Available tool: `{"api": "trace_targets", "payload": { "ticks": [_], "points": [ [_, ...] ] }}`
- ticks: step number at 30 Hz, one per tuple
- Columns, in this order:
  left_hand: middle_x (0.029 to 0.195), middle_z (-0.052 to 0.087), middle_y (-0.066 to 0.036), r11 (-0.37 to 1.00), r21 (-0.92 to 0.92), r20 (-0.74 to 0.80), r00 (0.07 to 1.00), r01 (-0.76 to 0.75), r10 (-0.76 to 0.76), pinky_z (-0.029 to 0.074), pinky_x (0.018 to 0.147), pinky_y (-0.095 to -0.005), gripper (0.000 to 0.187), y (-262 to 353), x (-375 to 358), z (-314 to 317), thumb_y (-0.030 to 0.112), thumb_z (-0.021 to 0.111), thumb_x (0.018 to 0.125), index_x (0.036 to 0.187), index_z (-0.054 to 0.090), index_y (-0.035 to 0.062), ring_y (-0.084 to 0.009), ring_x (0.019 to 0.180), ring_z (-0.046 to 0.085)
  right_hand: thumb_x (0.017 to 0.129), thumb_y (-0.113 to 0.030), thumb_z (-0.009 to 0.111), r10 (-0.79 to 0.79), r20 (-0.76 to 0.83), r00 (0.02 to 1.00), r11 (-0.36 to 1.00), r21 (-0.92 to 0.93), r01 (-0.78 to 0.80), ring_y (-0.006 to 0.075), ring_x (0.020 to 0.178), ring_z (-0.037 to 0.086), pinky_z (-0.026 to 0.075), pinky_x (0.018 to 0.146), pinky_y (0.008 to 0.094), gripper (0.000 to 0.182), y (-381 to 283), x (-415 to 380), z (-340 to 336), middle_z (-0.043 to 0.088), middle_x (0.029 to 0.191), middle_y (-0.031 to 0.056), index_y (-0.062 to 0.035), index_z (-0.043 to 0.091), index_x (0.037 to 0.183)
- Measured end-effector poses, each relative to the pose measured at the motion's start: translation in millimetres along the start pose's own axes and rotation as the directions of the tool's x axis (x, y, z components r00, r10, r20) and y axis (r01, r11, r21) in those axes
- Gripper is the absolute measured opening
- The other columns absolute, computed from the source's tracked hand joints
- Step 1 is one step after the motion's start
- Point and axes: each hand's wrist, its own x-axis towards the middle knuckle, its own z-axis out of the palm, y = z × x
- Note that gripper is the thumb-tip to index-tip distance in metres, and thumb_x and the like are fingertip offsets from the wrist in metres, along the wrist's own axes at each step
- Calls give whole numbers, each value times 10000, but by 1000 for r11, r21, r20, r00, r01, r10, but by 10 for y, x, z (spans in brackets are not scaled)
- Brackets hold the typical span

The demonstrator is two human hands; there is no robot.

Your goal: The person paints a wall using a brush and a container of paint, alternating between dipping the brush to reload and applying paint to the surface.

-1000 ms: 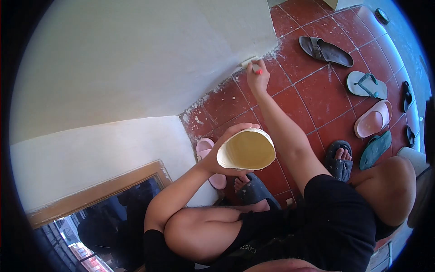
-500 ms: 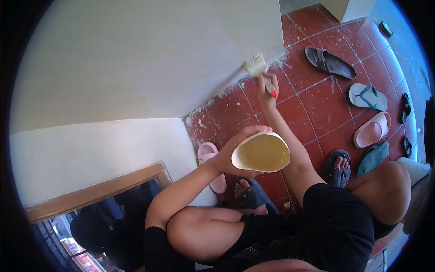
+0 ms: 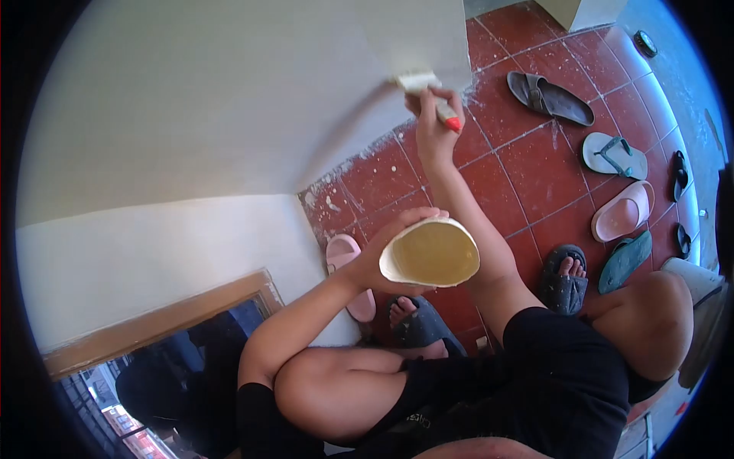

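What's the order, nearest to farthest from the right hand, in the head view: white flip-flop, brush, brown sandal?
1. Brush: in the right hand.
2. Brown sandal: on the floor, right in the picture.
3. White flip-flop: past the sandal, lower right.

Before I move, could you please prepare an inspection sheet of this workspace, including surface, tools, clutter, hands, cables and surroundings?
Surface: red floor tiles, whitish splatters near the wall.
Job's things: red-tipped paintbrush, bristles at the lower wall; white-rimmed container, yellowish inside, fill level unclear.
Clutter: brown buckle sandal, white flip-flop with green straps, green flip-flop, two pink slides, dark footwear farther right.
Hands: left hand holds the container; right hand grips the paintbrush.
Cables: nothing seen.
Surroundings: brown frame around dark, reflective glass.
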Motion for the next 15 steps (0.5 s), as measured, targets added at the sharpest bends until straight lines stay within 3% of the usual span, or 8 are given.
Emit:
{"api": "trace_targets", "payload": {
  "ticks": [1, 3, 5, 7, 8, 11, 13, 15],
  "points": [
    [1363, 441, -134, 999, 40, -7, 1000, -14, 14, 371, 1042, -355, 940, -18, -19, -9, 97, 830, 612, 1391, 306, 55, -228, 1262, 444, 897, -69, 568, -51, 37, 998, 975, 218, 42, 207, 788, 668, 570, 709, 321, 143, -127, -60, 20, 640, 895, 158, 35, 527, 986],
    [1365, 421, -172, 999, 42, 22, 1000, 9, -10, 410, 1014, -380, 966, -29, -41, -13, 119, 847, 595, 1379, 285, 66, -272, 1259, 444, 906, -60, 555, -81, 50, 995, 965, 252, 66, 217, 787, 667, 579, 720, 328, 148, -205, -125, -55, 631, 902, 156, 37, 507, 1007],
    [1371, 434, -132, 999, 18, -20, 999, 34, -34, 379, 1037, -353, 948, -18, -51, -3, 98, 836, 613, 1393, 299, 48, -224, 1260, 445, 915, -51, 542, -139, 45, 989, 944, 308, 118, 228, 786, 665, 589, 730, 334, 154, -132, -94, -126, 623, 908, 154, 38, 488, 1029],
    [1371, 436, -128, 1000, 5, -24, 999, 31, -31, 382, 1034, -351, 951, 19, -41, 1, 92, 837, 610, 1393, 299, 51, -221, 1257, 448, 914, -57, 549, -67, 109, 992, 996, -53, 73, 200, 780, 662, 578, 710, 311, 157, 378, -89, -363, 624, 899, 147, 32, 491, 1029],
    [1370, 438, -124, 999, -10, -36, 999, 34, -34, 386, 1030, -349, 954, 32, -34, 5, 85, 838, 607, 1394, 299, 53, -219, 1254, 451, 914, -57, 549, -72, 110, 991, 996, -50, 78, 200, 780, 662, 578, 710, 311, 157, 544, -96, -472, 624, 899, 147, 32, 491, 1029],
    [1367, 443, -116, 1000, 10, -31, 999, 8, -7, 389, 1028, -348, 956, 40, -36, 34, 76, 837, 603, 1394, 301, 60, -213, 1248, 457, 904, -66, 568, 113, 72, 991, 992, 42, -116, 169, 754, 657, 546, 664, 267, 142, 899, -197, -764, 632, 872, 121, 24, 527, 1006],
    [1365, 446, -114, 1000, -4, -21, 1000, 20, -20, 389, 1030, -347, 957, 73, -40, 36, 75, 837, 602, 1394, 301, 62, -211, 1246, 458, 886, -77, 610, 93, -1, 996, 982, -168, -92, 139, 711, 648, 515, 627, 238, 144, 906, -199, -830, 655, 859, 113, 31, 576, 976],
    [1363, 449, -113, 999, -19, -21, 999, 34, -34, 388, 1031, -347, 959, 104, -64, 52, 75, 837, 600, 1395, 301, 63, -208, 1244, 460, 878, -78, 618, 115, -46, 992, 969, -215, -122, 131, 681, 645, 514, 619, 234, 166, 887, -207, -851, 664, 838, 105, 38, 601, 996]
  ]
}}
